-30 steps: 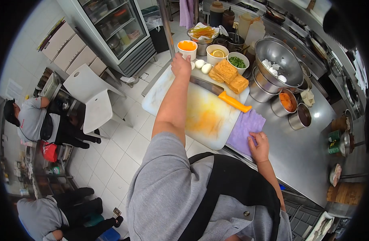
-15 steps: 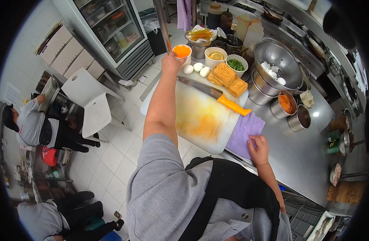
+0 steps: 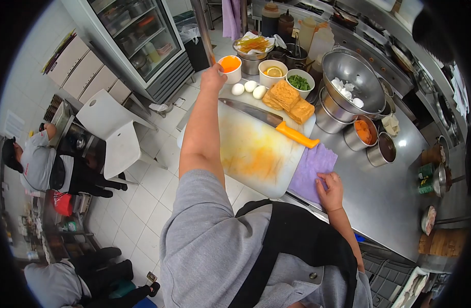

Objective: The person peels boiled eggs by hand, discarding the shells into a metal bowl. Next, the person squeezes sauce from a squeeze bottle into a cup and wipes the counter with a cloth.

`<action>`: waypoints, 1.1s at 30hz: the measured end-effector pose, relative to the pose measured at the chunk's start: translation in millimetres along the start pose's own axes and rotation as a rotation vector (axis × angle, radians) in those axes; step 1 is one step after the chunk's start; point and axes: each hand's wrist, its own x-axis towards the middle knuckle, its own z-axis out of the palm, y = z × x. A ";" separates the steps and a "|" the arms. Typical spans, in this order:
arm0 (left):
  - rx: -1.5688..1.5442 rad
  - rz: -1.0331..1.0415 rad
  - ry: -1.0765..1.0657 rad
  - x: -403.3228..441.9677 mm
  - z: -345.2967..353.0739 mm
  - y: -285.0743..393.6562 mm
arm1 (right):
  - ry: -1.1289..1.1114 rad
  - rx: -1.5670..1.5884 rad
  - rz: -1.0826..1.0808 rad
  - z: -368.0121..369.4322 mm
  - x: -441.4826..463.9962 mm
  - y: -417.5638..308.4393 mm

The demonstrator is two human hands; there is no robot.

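My left hand is stretched out to the far end of the cutting board, right beside a white paper cup with orange contents. Its fingers are mostly hidden behind the back of the hand, so I cannot tell whether they touch the cup. My right hand rests at the edge of a purple cloth, fingers loosely bent and apart. A knife with a yellow handle lies across the stained white cutting board. Peeled eggs and golden-brown fried tofu blocks sit past the blade.
Paper cups of lemon and chopped greens stand behind the tofu. A steel bowl with eggshells sits on pots at right. A metal pole rises close to my left hand. Two people are at the left.
My left hand has drawn slightly left, away from the cup, and its fingers show less. The cup stays in place. My right hand has not moved.
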 end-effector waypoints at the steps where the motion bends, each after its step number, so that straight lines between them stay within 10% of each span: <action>1: 0.038 0.067 0.008 0.2 0.6 -3.0 | 0.002 0.003 -0.001 0.0 0.2 -0.4; 11: -0.042 0.350 0.213 -26.0 -5.0 -19.0 | 0.015 0.017 0.019 1.1 -0.3 -1.0; 33: -0.029 0.178 0.180 -44.0 2.4 -13.7 | 0.009 0.021 0.023 -0.7 -1.3 -0.5</action>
